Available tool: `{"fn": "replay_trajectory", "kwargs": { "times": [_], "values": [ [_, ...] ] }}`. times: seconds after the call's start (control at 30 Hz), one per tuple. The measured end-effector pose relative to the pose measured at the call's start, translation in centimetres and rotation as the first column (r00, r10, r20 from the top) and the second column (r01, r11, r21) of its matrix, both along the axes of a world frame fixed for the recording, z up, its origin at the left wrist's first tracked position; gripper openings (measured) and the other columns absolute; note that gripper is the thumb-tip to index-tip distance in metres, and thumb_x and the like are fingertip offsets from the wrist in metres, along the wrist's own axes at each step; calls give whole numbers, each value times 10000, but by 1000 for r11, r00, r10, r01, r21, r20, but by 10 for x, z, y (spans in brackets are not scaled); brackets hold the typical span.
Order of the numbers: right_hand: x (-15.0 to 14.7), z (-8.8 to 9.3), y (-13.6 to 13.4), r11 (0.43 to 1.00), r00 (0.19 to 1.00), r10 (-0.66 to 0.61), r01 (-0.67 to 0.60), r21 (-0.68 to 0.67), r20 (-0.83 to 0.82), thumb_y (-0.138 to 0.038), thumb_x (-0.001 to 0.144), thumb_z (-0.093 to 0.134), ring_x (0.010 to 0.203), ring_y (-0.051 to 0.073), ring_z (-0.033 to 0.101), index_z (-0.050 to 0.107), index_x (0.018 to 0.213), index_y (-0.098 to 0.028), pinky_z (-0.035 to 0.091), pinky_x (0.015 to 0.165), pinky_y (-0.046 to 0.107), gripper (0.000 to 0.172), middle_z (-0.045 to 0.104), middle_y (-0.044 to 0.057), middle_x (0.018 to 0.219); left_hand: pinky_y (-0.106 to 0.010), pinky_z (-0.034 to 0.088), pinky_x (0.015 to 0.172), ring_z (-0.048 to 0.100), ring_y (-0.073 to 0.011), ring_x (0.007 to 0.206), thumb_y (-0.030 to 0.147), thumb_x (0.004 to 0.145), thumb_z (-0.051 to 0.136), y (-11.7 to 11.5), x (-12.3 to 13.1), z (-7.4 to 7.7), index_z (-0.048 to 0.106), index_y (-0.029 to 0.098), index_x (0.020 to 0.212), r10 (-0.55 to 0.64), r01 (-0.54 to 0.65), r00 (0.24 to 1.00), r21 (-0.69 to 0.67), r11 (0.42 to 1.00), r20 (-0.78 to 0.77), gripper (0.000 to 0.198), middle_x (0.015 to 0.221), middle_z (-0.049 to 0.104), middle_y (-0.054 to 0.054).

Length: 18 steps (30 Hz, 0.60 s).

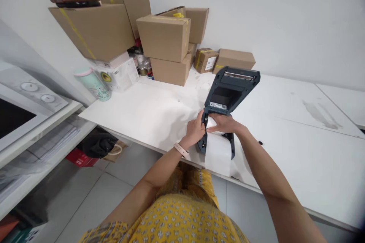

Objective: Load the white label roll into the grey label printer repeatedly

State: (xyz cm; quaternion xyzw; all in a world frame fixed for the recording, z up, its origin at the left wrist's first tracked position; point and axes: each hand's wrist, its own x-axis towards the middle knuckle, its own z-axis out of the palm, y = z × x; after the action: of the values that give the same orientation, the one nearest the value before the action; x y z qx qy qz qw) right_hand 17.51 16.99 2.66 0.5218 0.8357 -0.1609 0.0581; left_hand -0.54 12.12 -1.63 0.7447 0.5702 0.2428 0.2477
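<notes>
White tabletop running along a plain white wall, a bit scuffed and stained over on the right. Right at the front edge: dark grey plastic label printer, lid flipped up and leaning back, so wide open. Inside the bay, white paper roll lying on its side, with a white paper strip trailing out over the printer's front and hanging past the tabletop edge. Right hand draped over the top of the roll, fingers curled down and clamped on it. Left hand pushed up against the roll's left end by the printer's side wall, fingers bent and bunched together; can't tell whether gripping the roll or just pressing the casing. Pale strap watch on the left wrist.

Further back against the wall, stack of brown cardboard boxes, some with yellow tape, well apart from the printer. Mint green tumbler standing upright at the back left corner, just beside a white carton. Below the tabletop's left end, black bag.
</notes>
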Motion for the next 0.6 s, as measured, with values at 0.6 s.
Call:
{"fn": "replay_trajectory", "kwargs": {
  "times": [0.6],
  "values": [
    [-10, -54, -164, 803, 942, 147, 64, 593, -301, -281, 1032, 485, 1427, 285, 507, 416, 1553, -225, 525, 1106, 499, 528, 545, 104, 1522, -425, 484, 1063, 663, -269, 1235, 172, 941, 500, -4, 1, -2, 330, 192, 1549, 79, -74, 983, -42, 996, 163, 632, 1378, 668, -123]
  ]
}}
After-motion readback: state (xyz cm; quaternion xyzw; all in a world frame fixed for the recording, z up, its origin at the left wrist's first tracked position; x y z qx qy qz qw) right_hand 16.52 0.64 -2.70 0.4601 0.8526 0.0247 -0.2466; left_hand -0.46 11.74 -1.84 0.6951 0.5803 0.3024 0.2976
